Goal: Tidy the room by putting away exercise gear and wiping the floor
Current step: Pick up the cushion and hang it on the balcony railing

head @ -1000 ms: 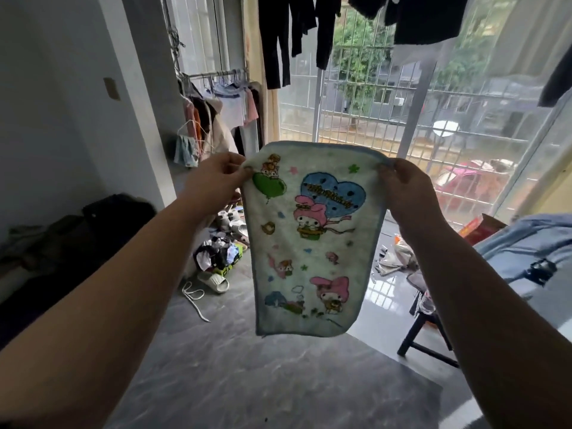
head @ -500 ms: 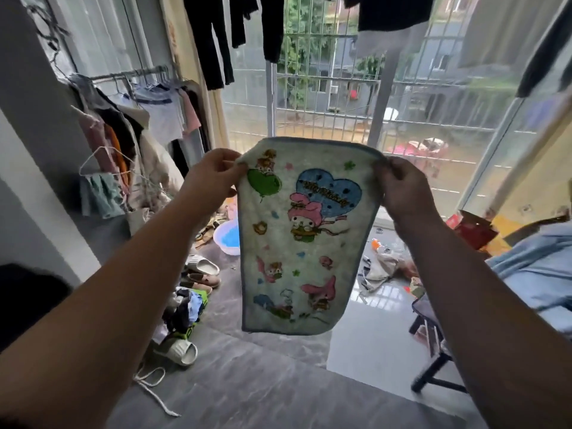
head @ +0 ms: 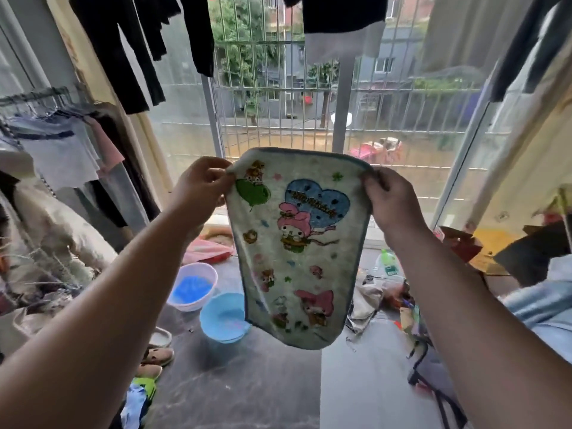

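Observation:
A small white towel (head: 297, 243) with blue trim and cartoon prints hangs spread out in front of me at chest height. My left hand (head: 201, 188) pinches its top left corner. My right hand (head: 391, 201) pinches its top right corner. The towel's lower edge dangles free above the dark grey floor (head: 247, 388). No exercise gear can be made out in view.
A pink basin (head: 193, 286) and a blue basin (head: 224, 317) sit on the floor below the towel. Shoes (head: 156, 356) line the left side under a clothes rack (head: 46, 144). Clutter and a black stool (head: 433, 376) lie right. A barred window (head: 309, 97) stands ahead, dark clothes (head: 133, 41) hanging above.
My view has swung right and moved toward the window; the basins have come into view. Both hands keep the same hold on the towel's top corners.

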Demonstrator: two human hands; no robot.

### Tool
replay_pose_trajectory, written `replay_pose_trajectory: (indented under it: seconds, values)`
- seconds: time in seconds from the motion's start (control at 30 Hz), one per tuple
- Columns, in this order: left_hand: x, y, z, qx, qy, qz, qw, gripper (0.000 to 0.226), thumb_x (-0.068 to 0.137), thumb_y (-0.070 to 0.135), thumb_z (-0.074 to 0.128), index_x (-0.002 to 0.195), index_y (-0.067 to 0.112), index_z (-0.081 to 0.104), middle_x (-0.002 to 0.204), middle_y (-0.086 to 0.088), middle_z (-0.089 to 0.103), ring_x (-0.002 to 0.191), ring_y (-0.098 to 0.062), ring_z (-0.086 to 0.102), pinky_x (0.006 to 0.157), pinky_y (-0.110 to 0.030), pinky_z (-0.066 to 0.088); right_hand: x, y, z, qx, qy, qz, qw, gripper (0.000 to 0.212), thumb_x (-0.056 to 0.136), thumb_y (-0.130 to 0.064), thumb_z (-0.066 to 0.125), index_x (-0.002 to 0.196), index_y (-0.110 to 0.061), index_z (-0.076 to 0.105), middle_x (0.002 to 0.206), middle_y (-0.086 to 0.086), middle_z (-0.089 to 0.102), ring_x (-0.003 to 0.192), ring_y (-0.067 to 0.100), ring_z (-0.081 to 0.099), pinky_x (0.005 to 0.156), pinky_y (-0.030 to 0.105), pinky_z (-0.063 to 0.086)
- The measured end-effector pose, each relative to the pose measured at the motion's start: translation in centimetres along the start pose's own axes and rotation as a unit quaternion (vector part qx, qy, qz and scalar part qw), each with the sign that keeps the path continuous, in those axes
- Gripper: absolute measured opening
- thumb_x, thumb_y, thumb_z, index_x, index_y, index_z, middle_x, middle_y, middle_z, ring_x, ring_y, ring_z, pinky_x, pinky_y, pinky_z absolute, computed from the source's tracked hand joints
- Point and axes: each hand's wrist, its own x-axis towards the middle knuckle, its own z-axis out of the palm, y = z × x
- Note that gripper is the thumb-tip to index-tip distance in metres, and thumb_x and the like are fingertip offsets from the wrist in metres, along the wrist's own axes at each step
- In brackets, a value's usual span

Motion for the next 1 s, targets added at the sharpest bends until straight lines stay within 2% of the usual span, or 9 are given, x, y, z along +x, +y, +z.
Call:
replay_pose_trajectory:
  seconds: [0.1,0.17,0.23,0.33,0.47,0.53,0.73,0.83,1.0]
  values:
    - [6.6,-1.4,2.9,-0.010,0.002,-0.014,1.000,0.009,0.093,0.009,0.064,0.100,0.015,0.062,0.093,-0.010,0.069,0.084,-0.022,0.063,0.070,-0.034,0.054,7.5,2.8,1.0,-0.007,-0.015,-0.003,1.000,0.030,0.093,-0.041,0.057,0.089,-0.013,0.068,0.089,0.013,0.070,0.075,0.016,0.060,0.068,0.032,0.047]
    - [10.8,-2.0,4.3,0.004,0.000,-0.019,1.000,0.015,0.093,0.010,0.065,0.107,0.011,0.063,0.099,-0.015,0.070,0.087,-0.025,0.065,0.075,-0.038,0.056,12.1,4.2,1.7,-0.016,-0.021,-0.010,1.000,0.025,0.095,-0.038,0.057,0.089,-0.018,0.069,0.088,0.007,0.071,0.076,0.014,0.061,0.066,0.029,0.046]
    - [14.9,-2.3,5.4,-0.001,0.006,-0.013,1.000,0.022,0.091,0.007,0.066,0.113,0.008,0.061,0.096,-0.012,0.068,0.082,-0.023,0.063,0.069,-0.032,0.055,16.6,5.2,2.6,-0.019,-0.019,-0.018,0.999,0.023,0.091,-0.042,0.057,0.088,-0.023,0.069,0.087,0.001,0.070,0.077,0.017,0.062,0.068,0.030,0.047]
    - [20.7,-3.5,6.6,-0.014,0.007,-0.008,1.000,0.025,0.088,0.001,0.067,0.109,0.013,0.060,0.089,-0.005,0.064,0.076,-0.017,0.059,0.065,-0.027,0.048,22.9,7.1,3.9,-0.040,-0.025,-0.022,0.999,0.022,0.089,-0.042,0.056,0.083,-0.024,0.067,0.086,0.005,0.070,0.077,0.022,0.061,0.069,0.035,0.047]
    - [29.0,-6.1,8.3,-0.030,0.009,-0.012,0.999,0.029,0.087,-0.002,0.067,0.113,0.007,0.059,0.096,-0.014,0.062,0.080,-0.019,0.060,0.064,-0.024,0.052,30.5,10.4,6.5,-0.057,-0.031,-0.025,0.998,0.017,0.096,-0.033,0.059,0.082,-0.026,0.065,0.080,-0.003,0.066,0.070,0.011,0.057,0.066,0.029,0.043]
    - [33.4,-7.9,9.0,-0.032,0.007,-0.011,0.999,0.030,0.086,-0.003,0.068,0.115,0.004,0.061,0.098,-0.018,0.063,0.083,-0.023,0.062,0.070,-0.029,0.055,34.2,12.3,8.3,-0.067,-0.036,-0.023,0.997,0.020,0.098,-0.032,0.058,0.080,-0.028,0.065,0.079,-0.007,0.065,0.069,0.009,0.057,0.066,0.028,0.044]
    - [48.7,-12.6,9.4,-0.032,-0.031,-0.007,0.999,0.038,0.085,0.001,0.069,0.123,0.003,0.064,0.104,-0.014,0.072,0.093,-0.026,0.069,0.086,-0.036,0.057,46.2,17.5,14.9,-0.079,-0.036,-0.017,0.996,0.016,0.096,-0.033,0.060,0.084,-0.029,0.070,0.087,0.002,0.071,0.082,0.024,0.067,0.077,0.048,0.059]
    - [57.7,-13.7,9.7,-0.038,-0.074,-0.019,0.996,0.031,0.086,0.003,0.068,0.117,0.001,0.067,0.105,-0.017,0.072,0.100,-0.032,0.067,0.092,-0.046,0.053,53.3,19.1,18.4,-0.090,-0.018,-0.014,0.996,0.018,0.098,-0.030,0.060,0.082,-0.030,0.069,0.085,0.001,0.071,0.079,0.021,0.066,0.078,0.048,0.058]
    - [70.1,-15.7,11.7,-0.031,-0.091,-0.035,0.995,0.016,0.089,0.004,0.066,0.103,0.001,0.063,0.101,-0.017,0.068,0.101,-0.033,0.065,0.087,-0.042,0.054,63.4,21.8,22.8,-0.107,0.001,-0.024,0.994,0.022,0.098,-0.033,0.061,0.078,-0.025,0.064,0.079,0.002,0.067,0.070,0.017,0.061,0.069,0.040,0.053]
